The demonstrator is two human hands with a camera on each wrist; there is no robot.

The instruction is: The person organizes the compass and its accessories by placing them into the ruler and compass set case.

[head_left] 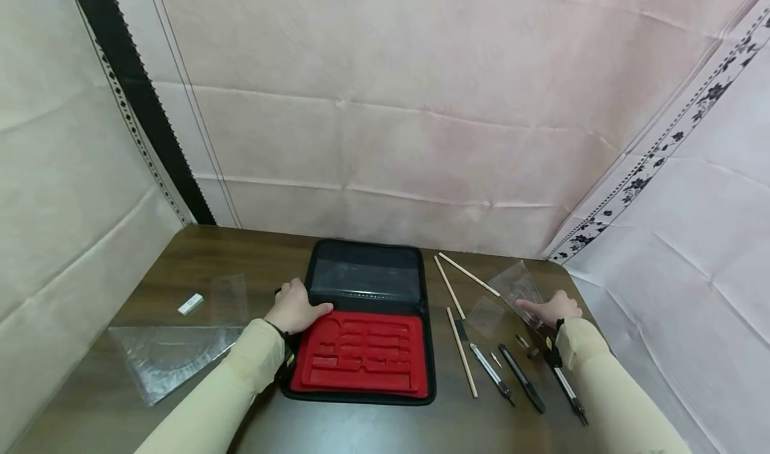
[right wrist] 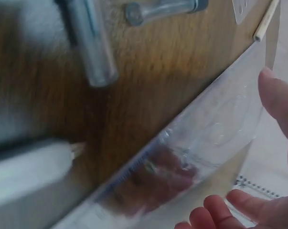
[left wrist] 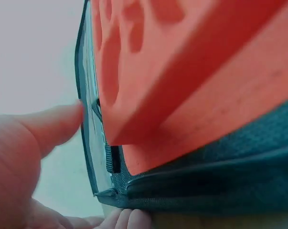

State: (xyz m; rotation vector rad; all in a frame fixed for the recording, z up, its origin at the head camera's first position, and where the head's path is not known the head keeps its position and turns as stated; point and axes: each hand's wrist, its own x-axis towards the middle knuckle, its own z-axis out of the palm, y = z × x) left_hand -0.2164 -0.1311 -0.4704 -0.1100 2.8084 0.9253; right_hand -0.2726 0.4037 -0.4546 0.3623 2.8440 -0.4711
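A black zip case (head_left: 363,267) lies open on the table, with a red moulded tray (head_left: 363,354) in its lower half. My left hand (head_left: 297,307) is at the case's left edge by the fold. In the left wrist view, the thumb (left wrist: 58,124) is stretched towards the lid and the fingertips (left wrist: 129,219) are low against the case's side. My right hand (head_left: 553,308) reaches over a clear plastic set square (head_left: 516,283). In the right wrist view, its thumb and fingers are spread around the clear plastic (right wrist: 215,129); contact is hard to tell.
Several pale wooden sticks (head_left: 462,352), a silver compass (head_left: 490,372) and a black pen (head_left: 521,378) lie right of the case. Another silver tool (head_left: 568,394) is beside the right sleeve. A clear protractor (head_left: 174,357) and a white eraser (head_left: 190,303) lie left. Fabric walls surround the table.
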